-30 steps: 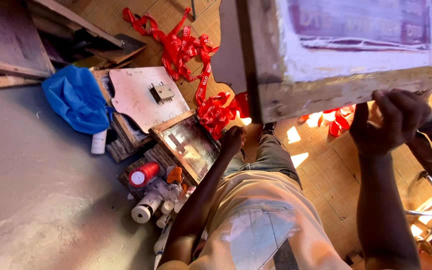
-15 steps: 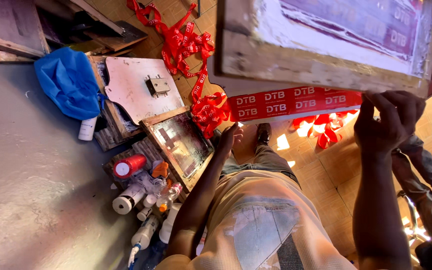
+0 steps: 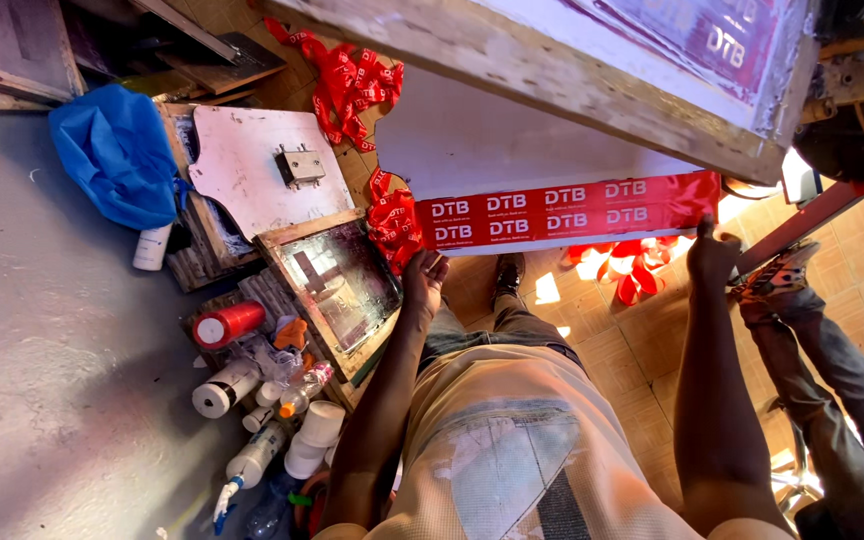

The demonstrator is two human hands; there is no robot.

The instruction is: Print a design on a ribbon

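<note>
With the screen (image 3: 592, 75) lifted, the printed red ribbon (image 3: 562, 212) lies flat on the white tabletop (image 3: 492, 140) (print done, by the look), left hand (image 3: 424, 280) pinching one end, right hand (image 3: 712, 255) pressing the other, removal pending.

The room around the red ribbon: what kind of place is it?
Probably a small screen-printing workshop. A wooden-framed printing screen is lifted above a printed red ribbon, and bottles stand on the floor by another framed screen.
</note>
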